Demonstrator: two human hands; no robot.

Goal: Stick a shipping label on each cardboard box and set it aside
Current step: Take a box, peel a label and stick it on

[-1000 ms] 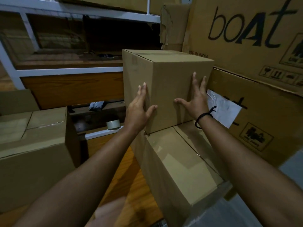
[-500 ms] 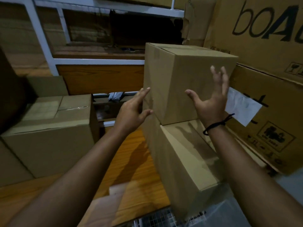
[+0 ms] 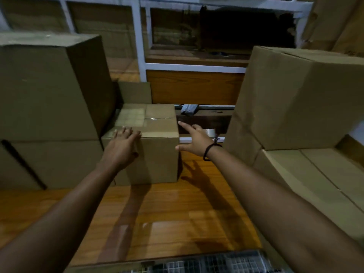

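Note:
A small taped cardboard box (image 3: pixel 157 154) stands on the wooden table straight ahead. My left hand (image 3: pixel 123 146) lies over its near top-left edge, fingers on the top face. My right hand (image 3: pixel 194 139) hovers just right of the box with fingers spread, holding nothing and apart from the box. At right, the stacked box (image 3: pixel 299 99) sits on top of a lower box (image 3: pixel 315 180). No shipping label is visible.
Two large stacked boxes (image 3: pixel 49 91) fill the left side. Behind is a white-framed shelf (image 3: pixel 137 46) with a tape roll (image 3: pixel 209 132) on its lower ledge. Bare wooden table (image 3: pixel 167 213) lies in front of me, with a wire grid (image 3: pixel 216 265) at the near edge.
Both hands left the right-hand stacked box and swung left. My left hand now rests on the small middle box and my right hand hangs beside it. The view turned left.

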